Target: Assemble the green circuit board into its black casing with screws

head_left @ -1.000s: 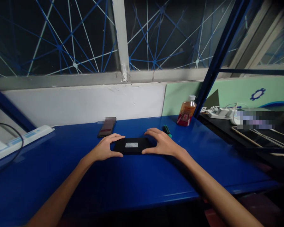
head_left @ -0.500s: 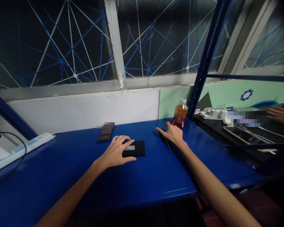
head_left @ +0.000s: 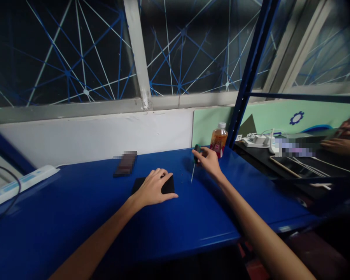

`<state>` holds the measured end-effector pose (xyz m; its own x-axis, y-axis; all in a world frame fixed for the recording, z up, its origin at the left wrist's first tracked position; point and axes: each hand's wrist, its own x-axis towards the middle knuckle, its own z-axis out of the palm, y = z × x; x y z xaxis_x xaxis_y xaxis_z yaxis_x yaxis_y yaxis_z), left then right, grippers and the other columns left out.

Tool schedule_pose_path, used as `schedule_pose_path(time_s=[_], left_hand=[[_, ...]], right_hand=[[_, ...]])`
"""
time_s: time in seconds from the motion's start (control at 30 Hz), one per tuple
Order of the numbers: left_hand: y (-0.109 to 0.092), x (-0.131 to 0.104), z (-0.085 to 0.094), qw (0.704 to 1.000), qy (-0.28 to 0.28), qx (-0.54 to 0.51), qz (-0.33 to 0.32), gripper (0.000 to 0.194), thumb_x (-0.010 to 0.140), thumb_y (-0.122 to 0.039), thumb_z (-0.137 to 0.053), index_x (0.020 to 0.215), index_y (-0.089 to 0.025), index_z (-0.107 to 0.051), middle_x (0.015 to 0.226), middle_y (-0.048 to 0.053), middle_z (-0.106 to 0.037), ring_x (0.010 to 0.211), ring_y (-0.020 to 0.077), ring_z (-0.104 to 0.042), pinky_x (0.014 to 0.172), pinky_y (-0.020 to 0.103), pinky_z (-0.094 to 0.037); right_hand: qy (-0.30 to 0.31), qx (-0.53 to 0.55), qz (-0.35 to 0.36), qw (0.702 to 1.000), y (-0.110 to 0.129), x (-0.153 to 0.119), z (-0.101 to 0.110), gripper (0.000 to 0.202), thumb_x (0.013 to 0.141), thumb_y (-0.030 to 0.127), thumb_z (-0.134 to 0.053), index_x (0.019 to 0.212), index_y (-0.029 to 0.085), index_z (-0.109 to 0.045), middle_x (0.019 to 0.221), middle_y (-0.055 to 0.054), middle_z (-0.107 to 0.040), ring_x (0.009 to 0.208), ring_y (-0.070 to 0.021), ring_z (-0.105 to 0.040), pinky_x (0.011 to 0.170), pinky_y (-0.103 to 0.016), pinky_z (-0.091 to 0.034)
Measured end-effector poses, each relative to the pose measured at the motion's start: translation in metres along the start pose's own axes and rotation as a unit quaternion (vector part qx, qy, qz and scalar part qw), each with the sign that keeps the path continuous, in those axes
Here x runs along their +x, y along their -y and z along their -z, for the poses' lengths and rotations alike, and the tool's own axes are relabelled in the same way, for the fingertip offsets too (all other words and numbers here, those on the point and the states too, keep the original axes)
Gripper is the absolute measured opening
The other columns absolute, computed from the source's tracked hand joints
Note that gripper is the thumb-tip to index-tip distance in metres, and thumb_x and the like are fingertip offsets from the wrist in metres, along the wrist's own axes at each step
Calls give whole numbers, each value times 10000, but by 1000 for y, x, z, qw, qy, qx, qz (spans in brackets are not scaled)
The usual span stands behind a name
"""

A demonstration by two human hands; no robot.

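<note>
On the blue table (head_left: 192, 217) lies a flat black box (head_left: 168, 185). My left hand (head_left: 156, 186) rests over it, fingers bent across its top and thumb stretched toward its near right side. My right hand (head_left: 207, 158) grips a screwdriver (head_left: 196, 153) by its dark green handle, with the thin metal shaft pointing down at the table. Between the box and the screwdriver are a few tiny screws (head_left: 181, 175).
A dark phone (head_left: 126, 164) lies behind the box. A drink bottle (head_left: 219, 140) stands beyond my right hand. At left is a white power strip (head_left: 26, 182). Another person's hands (head_left: 342, 144) are at the neighbouring desk, with cables and a second power strip (head_left: 258, 140).
My right hand has picked the screwdriver up from the table and turned it nearly upright. My left hand has moved right across the box and covers its label.
</note>
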<state>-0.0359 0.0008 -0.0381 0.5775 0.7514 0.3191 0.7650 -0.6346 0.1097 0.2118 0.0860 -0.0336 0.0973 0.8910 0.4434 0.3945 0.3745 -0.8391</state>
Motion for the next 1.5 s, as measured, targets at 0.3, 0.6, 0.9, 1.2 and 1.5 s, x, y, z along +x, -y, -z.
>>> schedule_pose_path(time_s=[0.3,0.6,0.9,1.2,1.5], left_hand=[[0,1,-3,1000,-10,2,-2,713,782,-689,-555,1293,-193,-533,1119,113,-561,1027,303,-511,919,469,-398],[-7,0,9,998,-41,-41,-35,520,858,-561,-558,1261,-231,-563,1197,104,-564,1119,296,-502,977,489,-365],[-12,1,4,985,-100,-138,-5,193,827,-337,-669,999,-251,-692,1126,56,-624,1070,254,-560,953,470,-404],[-11,5,0,971,-117,-205,29,82,815,-290,-689,771,-221,-698,1027,51,-656,968,235,-600,907,462,-443],[-10,4,-3,967,-128,-217,31,62,822,-260,-676,799,-216,-714,1024,57,-655,954,229,-606,898,458,-460]], right_hand=[[8,84,63,994,36,-27,-14,325,832,489,-572,1000,210,-568,605,19,-607,471,-149,-573,492,-282,-466],[10,83,58,995,38,-29,-14,305,822,470,-593,989,216,-564,625,19,-607,473,-147,-565,499,-293,-479],[34,293,-31,955,42,-24,-17,316,774,473,-671,836,213,-503,526,59,-571,395,-138,-568,395,-278,-508],[47,311,-39,948,46,-28,-21,333,767,472,-683,834,213,-484,516,68,-559,389,-133,-570,404,-283,-533],[49,307,-32,950,47,-29,-20,307,781,467,-657,854,222,-487,568,56,-579,407,-118,-558,429,-289,-539]])
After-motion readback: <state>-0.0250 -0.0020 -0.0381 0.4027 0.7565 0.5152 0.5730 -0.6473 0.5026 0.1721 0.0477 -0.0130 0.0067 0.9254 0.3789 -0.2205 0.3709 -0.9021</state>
